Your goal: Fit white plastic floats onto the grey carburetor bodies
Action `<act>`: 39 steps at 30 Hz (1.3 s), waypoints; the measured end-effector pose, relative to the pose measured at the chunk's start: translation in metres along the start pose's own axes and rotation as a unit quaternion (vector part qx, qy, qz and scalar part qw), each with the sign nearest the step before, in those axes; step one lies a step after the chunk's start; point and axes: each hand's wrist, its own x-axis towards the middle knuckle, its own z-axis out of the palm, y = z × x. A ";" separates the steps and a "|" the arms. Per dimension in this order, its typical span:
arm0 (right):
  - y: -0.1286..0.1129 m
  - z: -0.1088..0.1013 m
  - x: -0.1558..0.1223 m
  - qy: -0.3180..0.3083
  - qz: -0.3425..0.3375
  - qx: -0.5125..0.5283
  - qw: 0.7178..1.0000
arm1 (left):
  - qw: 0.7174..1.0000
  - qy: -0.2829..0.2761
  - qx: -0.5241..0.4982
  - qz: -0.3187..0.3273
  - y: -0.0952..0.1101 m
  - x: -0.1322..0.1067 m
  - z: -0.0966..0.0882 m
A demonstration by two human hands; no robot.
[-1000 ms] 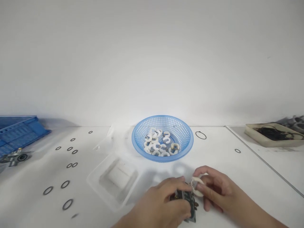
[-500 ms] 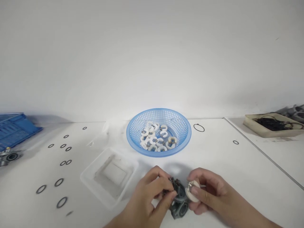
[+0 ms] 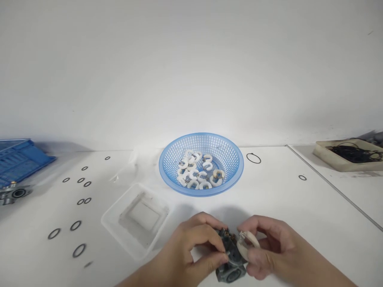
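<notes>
My left hand [image 3: 191,249], thumb and fingers pinched, is closed on a dark grey metal carburetor [image 3: 229,274] low in the middle of the view. A round port faces me on the carburetor, and small brass-coloured parts show on its upper side. In my right hand [image 3: 273,243] is a white C-shaped float [image 3: 251,238] with a small metal hinge piece, pinched between thumb and fingers. The float is tilted against or just beside the right side of the carburetor; contact is hard to make out. My fingers hide parts of both things.
A blue mesh basket [image 3: 201,193] with several white floats stands behind my hands. To the left are a translucent tray [image 3: 112,210], several black rings [image 3: 79,250], a blue crate [image 3: 24,161] and another metal carburetor [image 3: 14,193]. A cream tray [image 3: 335,160] of black rings sits right.
The carburetor has tilted and shifted slightly down and right in my left hand. The float has turned in my right hand, its open C shape showing more. The view has shifted slightly.
</notes>
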 end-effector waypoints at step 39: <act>0.001 0.015 -0.014 0.089 -0.307 -0.345 0.882 | 0.993 -0.008 0.092 0.073 -0.002 -0.013 0.007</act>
